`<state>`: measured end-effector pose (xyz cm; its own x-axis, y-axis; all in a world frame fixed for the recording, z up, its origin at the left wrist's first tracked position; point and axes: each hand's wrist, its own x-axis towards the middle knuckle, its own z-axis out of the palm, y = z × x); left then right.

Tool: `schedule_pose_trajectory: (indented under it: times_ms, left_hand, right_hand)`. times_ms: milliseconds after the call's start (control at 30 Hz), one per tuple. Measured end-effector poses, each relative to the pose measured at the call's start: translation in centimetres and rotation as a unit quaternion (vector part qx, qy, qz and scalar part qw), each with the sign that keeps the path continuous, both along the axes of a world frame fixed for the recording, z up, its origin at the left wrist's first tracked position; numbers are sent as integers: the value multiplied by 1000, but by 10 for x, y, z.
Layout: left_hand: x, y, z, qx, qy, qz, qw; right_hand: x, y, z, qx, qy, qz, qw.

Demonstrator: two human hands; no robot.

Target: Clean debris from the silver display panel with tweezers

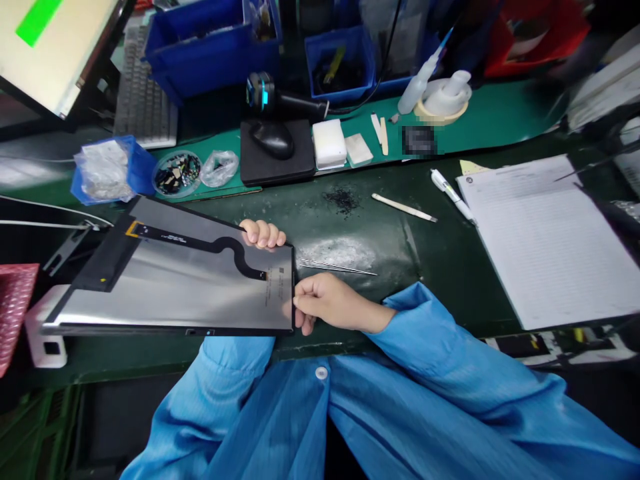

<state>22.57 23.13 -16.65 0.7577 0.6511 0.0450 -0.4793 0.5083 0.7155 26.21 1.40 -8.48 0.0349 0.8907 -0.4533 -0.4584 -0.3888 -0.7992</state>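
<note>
A tablet-sized display panel (200, 293) is held above the bench, its silvery back facing up and a black flex cable (190, 239) curving across it. My left hand (263, 234) supports it from underneath, with the fingers wrapped over the far edge; the palm is hidden below. At the panel's right edge, my right hand (327, 301) is closed in a pinch. Whether anything small is between those fingertips cannot be made out. Thin metal tweezers (340, 267) lie on the bench just beyond my right hand.
Black scraps (343, 199) and a pale stick (404, 208) lie on the bench (435, 267). To the right are a marker pen (453, 195) and paper sheets (550, 240). Behind stand a mouse (273, 139), white pads (329, 143), a scanner (285, 100), blue bins (200, 50) and a bottle (419, 85).
</note>
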Motion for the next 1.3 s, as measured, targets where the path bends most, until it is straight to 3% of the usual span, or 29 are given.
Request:
schedule_pose_trajectory:
  times_ms: [500, 833, 1000, 1167, 1300]
  left_hand:
    - [1, -23, 16, 40, -49, 8, 998]
    - [-5, -54, 50, -28, -54, 79, 995]
    - [-1, -45, 42, -3, -8, 94, 996]
    - [-2, -29, 26, 14, -4, 33, 999]
    - [-5, -23, 16, 1, -6, 26, 1000]
  right_hand:
    - [-5, 1, 3, -32, -54, -21, 998]
    - [3, -1, 2, 35, 30, 6, 999]
    - [4, 0, 4, 17, 22, 10, 1000]
    - [0, 1, 6, -18, -27, 0, 999]
    - [-4, 1, 5, -36, -55, -15, 998]
